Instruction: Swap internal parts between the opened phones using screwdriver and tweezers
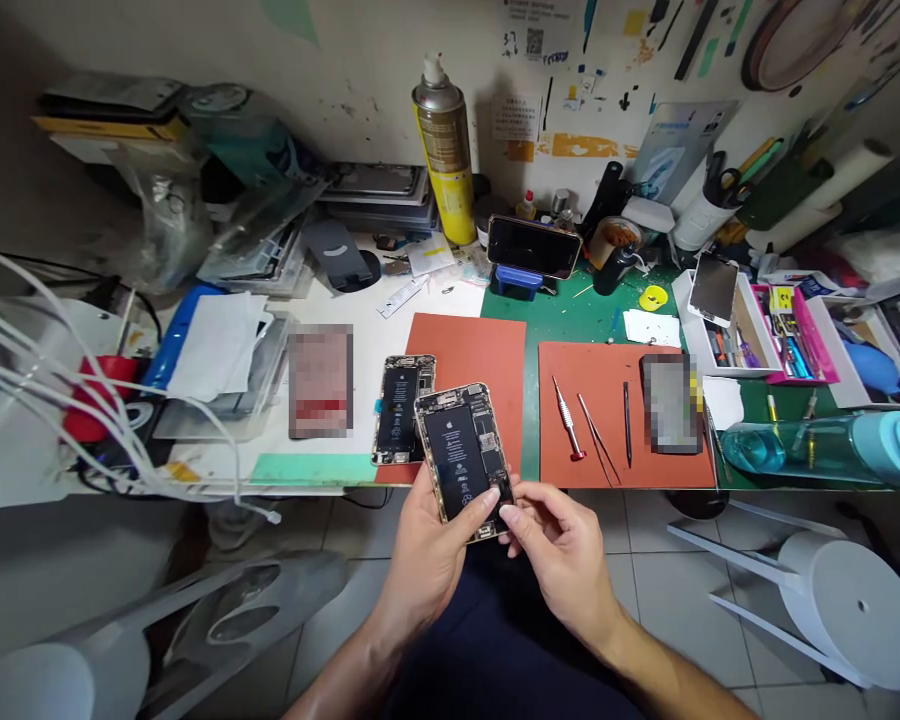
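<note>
An opened smartphone [457, 450], its battery and circuit board bare, is held tilted above the front edge of the bench. My left hand [424, 555] grips it from the left and below, thumb laid across its lower part. At its lower right edge, my right hand [562, 545] pinches with thumb and fingers; whether a small part is between them I cannot make out. Partly behind it lies a second opened phone [399, 410]. To the right, a screwdriver [568, 420], tweezers [598, 440] and a thin black stick-like tool [628, 425] rest on an orange mat [570, 365].
A phone on a blue stand [517, 278] and a yellow spray can [450, 170] stand at the back. Tool boxes [727, 350] and a water bottle [832, 448] are on the right. White cables [135, 430] hang at left; stools [855, 605] stand below.
</note>
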Motion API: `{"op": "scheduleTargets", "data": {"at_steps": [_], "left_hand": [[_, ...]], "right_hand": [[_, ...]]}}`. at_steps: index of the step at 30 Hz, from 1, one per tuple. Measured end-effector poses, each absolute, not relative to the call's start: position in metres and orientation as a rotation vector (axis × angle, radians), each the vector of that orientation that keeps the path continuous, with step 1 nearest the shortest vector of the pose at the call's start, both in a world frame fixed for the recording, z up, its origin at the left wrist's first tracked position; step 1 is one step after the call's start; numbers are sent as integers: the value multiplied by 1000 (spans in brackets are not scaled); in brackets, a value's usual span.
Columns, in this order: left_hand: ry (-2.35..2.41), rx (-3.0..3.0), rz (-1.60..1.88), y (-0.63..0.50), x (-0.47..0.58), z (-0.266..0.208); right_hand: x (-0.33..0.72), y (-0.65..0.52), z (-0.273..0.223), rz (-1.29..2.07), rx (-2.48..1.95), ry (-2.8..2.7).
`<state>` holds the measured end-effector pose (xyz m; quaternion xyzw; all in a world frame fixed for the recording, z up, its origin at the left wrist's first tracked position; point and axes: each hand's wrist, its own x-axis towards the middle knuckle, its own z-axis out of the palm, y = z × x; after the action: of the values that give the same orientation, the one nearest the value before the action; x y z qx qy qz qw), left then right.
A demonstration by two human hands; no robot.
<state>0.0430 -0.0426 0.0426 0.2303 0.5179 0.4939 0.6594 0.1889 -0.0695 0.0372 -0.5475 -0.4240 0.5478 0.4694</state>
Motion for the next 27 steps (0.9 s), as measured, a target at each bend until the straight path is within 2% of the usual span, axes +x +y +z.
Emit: {"op": "scheduleTargets", "data": {"at_steps": [6,15,27], "left_hand": [[1290,689,1154,-55,46,34],[1352,798,1174,-62,53,49],[1275,768,1188,-69,52,43]], "right_hand": [[195,-69,52,865,-1444,-1269],[191,-71,53,713,-1381,-1406],[202,-73,57,518,-1294,-1649]]}}
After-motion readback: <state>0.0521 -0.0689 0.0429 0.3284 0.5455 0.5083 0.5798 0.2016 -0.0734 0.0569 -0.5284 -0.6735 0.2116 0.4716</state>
